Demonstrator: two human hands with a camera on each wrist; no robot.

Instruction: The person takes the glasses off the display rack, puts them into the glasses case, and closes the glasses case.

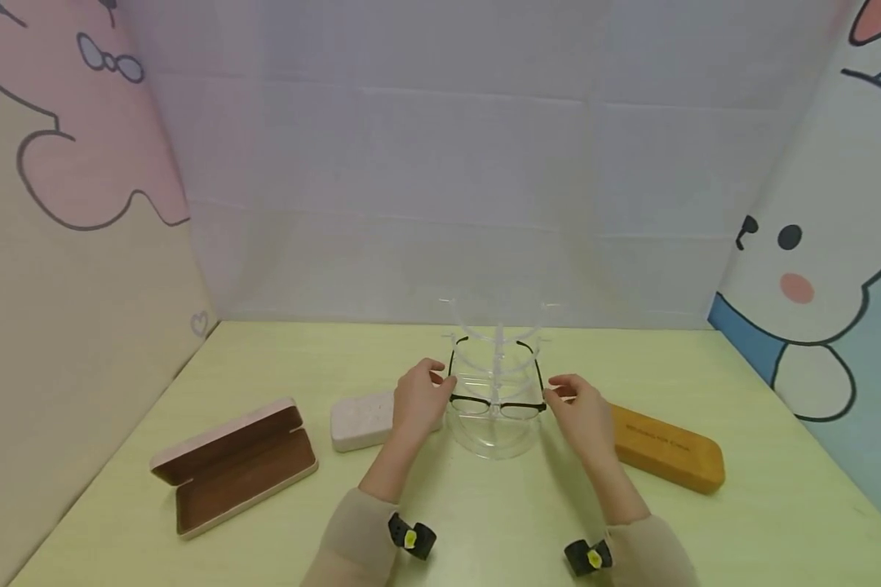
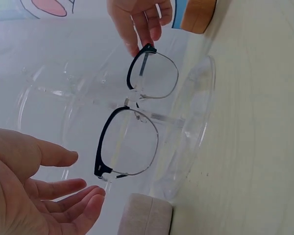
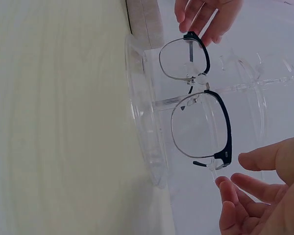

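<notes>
A pair of black half-rim eyeglasses (image 1: 496,406) sits on the low tier of a clear plastic glasses stand (image 1: 493,447), its temples pointing back past the post. My left hand (image 1: 420,399) is beside the left hinge; in the left wrist view its thumb and fingers (image 2: 63,188) are parted, fingertips close under the frame's corner. At the opposite hinge is my right hand (image 1: 580,412). The right wrist view shows its thumb and relaxed fingers (image 3: 257,191) spread apart right by that corner of the eyeglasses (image 3: 226,142). Neither hand grips the frame.
An open glasses case (image 1: 245,473) with a brown lining lies at the left. A pale closed case (image 1: 360,421) is partly hidden behind my left forearm. To the right lies a closed orange-brown case (image 1: 668,448). A white sheet (image 1: 426,163) hangs behind the table.
</notes>
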